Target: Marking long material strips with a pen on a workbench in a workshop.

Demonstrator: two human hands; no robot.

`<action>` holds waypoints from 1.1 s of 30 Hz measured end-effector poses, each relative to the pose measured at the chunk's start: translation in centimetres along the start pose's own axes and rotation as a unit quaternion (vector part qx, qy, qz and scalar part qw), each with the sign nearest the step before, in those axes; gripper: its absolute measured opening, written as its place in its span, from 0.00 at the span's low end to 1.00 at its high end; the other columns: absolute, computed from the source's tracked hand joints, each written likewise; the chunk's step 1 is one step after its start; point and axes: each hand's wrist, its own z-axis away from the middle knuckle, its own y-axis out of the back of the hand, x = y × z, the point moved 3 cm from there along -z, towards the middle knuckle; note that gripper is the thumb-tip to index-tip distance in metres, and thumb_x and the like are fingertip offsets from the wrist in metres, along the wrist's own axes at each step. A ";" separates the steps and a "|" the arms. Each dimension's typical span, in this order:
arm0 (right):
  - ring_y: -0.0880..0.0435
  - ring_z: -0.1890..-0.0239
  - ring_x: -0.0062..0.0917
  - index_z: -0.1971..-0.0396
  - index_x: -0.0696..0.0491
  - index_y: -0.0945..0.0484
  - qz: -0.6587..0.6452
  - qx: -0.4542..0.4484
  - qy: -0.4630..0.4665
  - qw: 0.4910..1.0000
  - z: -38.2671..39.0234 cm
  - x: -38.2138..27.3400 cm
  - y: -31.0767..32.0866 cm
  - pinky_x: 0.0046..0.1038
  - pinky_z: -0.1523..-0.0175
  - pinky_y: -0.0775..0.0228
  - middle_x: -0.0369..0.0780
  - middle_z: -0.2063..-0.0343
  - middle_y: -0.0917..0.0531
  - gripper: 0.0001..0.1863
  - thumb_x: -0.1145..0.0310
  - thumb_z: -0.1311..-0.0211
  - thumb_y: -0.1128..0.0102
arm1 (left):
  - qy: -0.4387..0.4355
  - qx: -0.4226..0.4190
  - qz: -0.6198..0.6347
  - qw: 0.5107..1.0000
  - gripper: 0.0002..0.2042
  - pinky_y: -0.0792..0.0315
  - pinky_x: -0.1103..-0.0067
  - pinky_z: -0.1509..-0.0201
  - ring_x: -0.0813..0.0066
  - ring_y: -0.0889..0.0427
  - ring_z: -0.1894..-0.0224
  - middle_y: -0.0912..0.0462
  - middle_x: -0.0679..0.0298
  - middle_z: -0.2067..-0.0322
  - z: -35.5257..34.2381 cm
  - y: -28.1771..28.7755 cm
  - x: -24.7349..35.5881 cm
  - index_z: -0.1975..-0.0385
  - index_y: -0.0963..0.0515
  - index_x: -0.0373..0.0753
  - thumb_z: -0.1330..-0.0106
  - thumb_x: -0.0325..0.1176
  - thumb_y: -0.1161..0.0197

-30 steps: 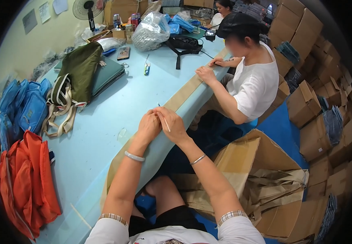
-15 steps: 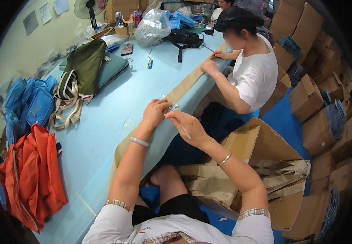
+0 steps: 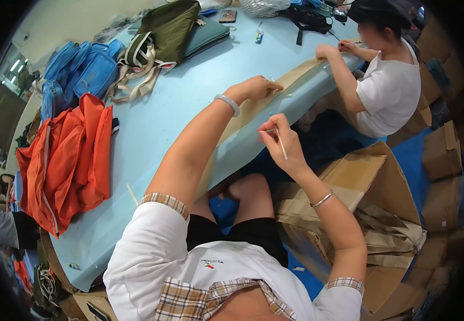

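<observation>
A long tan fabric strip [image 3: 237, 120] runs along the near edge of the pale blue table. My left hand [image 3: 253, 88] lies on it, fingers stretched out toward the far right. Apart from the strip, just off the table edge, my right hand [image 3: 284, 140] is closed around a slim white pen-like stick [image 3: 282, 146], whose upper tip looks bluish. Farther along the same strip, a co-worker in white [image 3: 387, 88] rests one hand [image 3: 326, 52] on it and holds a thin tool in the other hand [image 3: 348, 47].
At the left lie an orange-red bag [image 3: 71, 160] and blue bags [image 3: 92, 67]. An olive bag [image 3: 170, 29] rests on a teal folded piece [image 3: 205, 37]. Right of my legs stands an open carton [image 3: 349, 176] holding tan strips [image 3: 390, 235]. More cartons [image 3: 443, 150] are stacked beyond.
My right hand has drawn back from the strip with the stick, so my hands are now apart. My left hand's fingers have straightened along the strip. The whole view has shifted and turned left.
</observation>
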 end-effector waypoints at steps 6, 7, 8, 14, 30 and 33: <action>0.16 0.67 0.34 0.60 0.54 0.38 0.009 -0.025 -0.022 0.999 1.2 -0.5 -4.8 0.33 0.63 0.25 0.42 0.69 0.19 0.21 0.72 0.45 0.34 | 0.012 -0.056 -0.002 0.998 0.19 0.29 0.66 0.49 0.52 0.20 0.57 0.17 0.49 0.57 -0.4 0.5 -0.2 0.41 0.27 0.48 0.32 0.30 0.48; 0.16 0.67 0.34 0.60 0.54 0.39 0.028 -0.022 -0.021 0.999 1.4 -0.5 -5.3 0.33 0.63 0.26 0.42 0.69 0.19 0.22 0.70 0.46 0.32 | 0.008 -0.055 -0.001 0.998 0.19 0.29 0.66 0.49 0.52 0.20 0.57 0.17 0.49 0.57 -0.5 0.5 0.0 0.41 0.27 0.48 0.32 0.30 0.48; 0.17 0.67 0.35 0.60 0.53 0.39 0.051 -0.019 -0.021 0.998 1.6 -0.3 -5.7 0.34 0.63 0.26 0.41 0.69 0.20 0.24 0.66 0.48 0.30 | 0.013 -0.054 0.011 0.998 0.19 0.29 0.66 0.49 0.51 0.20 0.57 0.17 0.49 0.57 -0.6 0.5 0.2 0.41 0.27 0.48 0.32 0.30 0.48; 0.19 0.69 0.37 0.62 0.52 0.37 0.079 -0.031 -0.033 0.996 1.5 -0.5 -8.0 0.36 0.64 0.27 0.41 0.70 0.20 0.24 0.62 0.48 0.29 | 0.000 -0.046 0.029 0.999 0.20 0.28 0.66 0.52 0.51 0.19 0.60 0.17 0.50 0.59 0.1 0.3 -0.5 0.42 0.25 0.49 0.34 0.29 0.49; 0.26 0.74 0.33 0.62 0.53 0.39 -0.008 -0.021 -0.038 0.999 1.4 -0.6 -8.7 0.31 0.65 0.32 0.43 0.76 0.27 0.18 0.74 0.44 0.36 | -0.007 -0.033 0.011 0.999 0.20 0.30 0.67 0.44 0.53 0.23 0.50 0.18 0.52 0.56 0.4 0.1 -0.8 0.42 0.25 0.50 0.34 0.28 0.48; 0.26 0.73 0.33 0.63 0.54 0.39 -0.003 -0.017 -0.042 0.999 1.4 -0.4 -8.5 0.30 0.64 0.32 0.42 0.76 0.27 0.18 0.73 0.44 0.36 | 0.001 -0.023 0.011 1.000 0.20 0.31 0.67 0.42 0.53 0.24 0.48 0.18 0.52 0.55 0.4 0.0 -0.5 0.42 0.25 0.50 0.34 0.28 0.49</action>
